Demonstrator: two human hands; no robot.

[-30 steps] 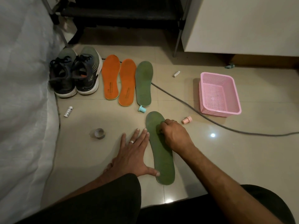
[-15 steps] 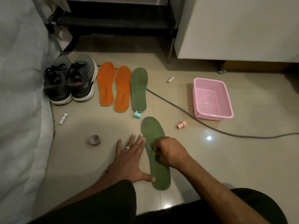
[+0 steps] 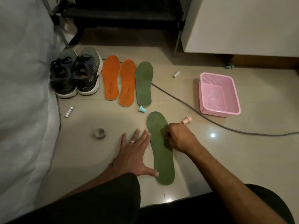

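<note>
The green insole (image 3: 163,165) is lying flat on the floor, toe pointing away from the person. The left hand (image 3: 131,157) is resting spread and flat against the insole's left edge, fingers straight and thumb touching its heel end, bracing it. The right hand (image 3: 179,138) is bending over the insole's middle with its fingers curled down onto the surface. Whether they are pinching something small or only rubbing is hidden under the knuckles. The step in hand is probably working over the insole's top face. The next move is calling for firm bracing so the insole is not sliding. A blue cap (image 3: 142,109) is sitting just beyond the insole's toe, and a pink cap (image 3: 186,120) just to its right.
</note>
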